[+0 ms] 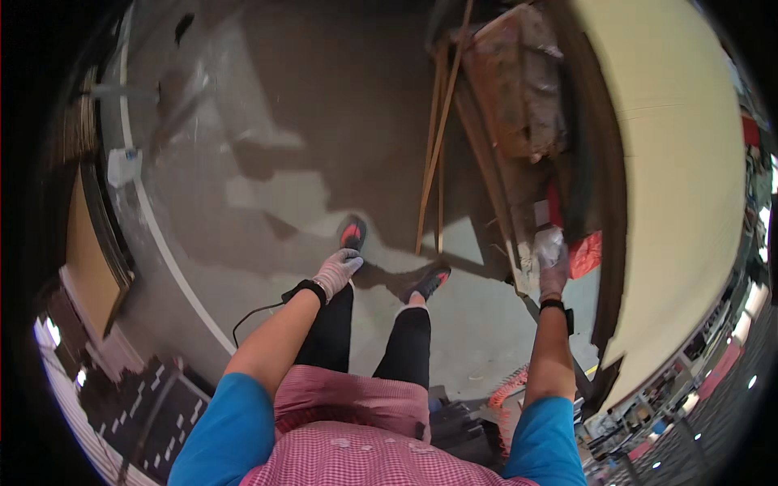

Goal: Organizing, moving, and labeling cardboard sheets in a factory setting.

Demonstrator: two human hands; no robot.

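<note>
My left hand [338, 271], in a pale glove, hangs over the floor just above my shoe. Its fingers are curled together, and nothing shows in them. My right hand [553, 263], also gloved, reaches out to the right beneath the tan panel. It is beside a crumpled red plastic bag [586, 254] and a whitish piece of material [528, 270]. Blur and glare hide its fingers, so I cannot tell whether it grips anything. Farther off lies a bulky bundle [519, 89] in brown wrapping, with a small red object [554, 202] at its near end.
A large tan panel [681, 162] with a dark edge rises along my right side. Long thin wooden strips [438, 146] lean ahead of me. Stacked boards [93, 243] stand at the far left, near a white container [124, 167]. A coiled orange hose [504, 397] lies behind my right side.
</note>
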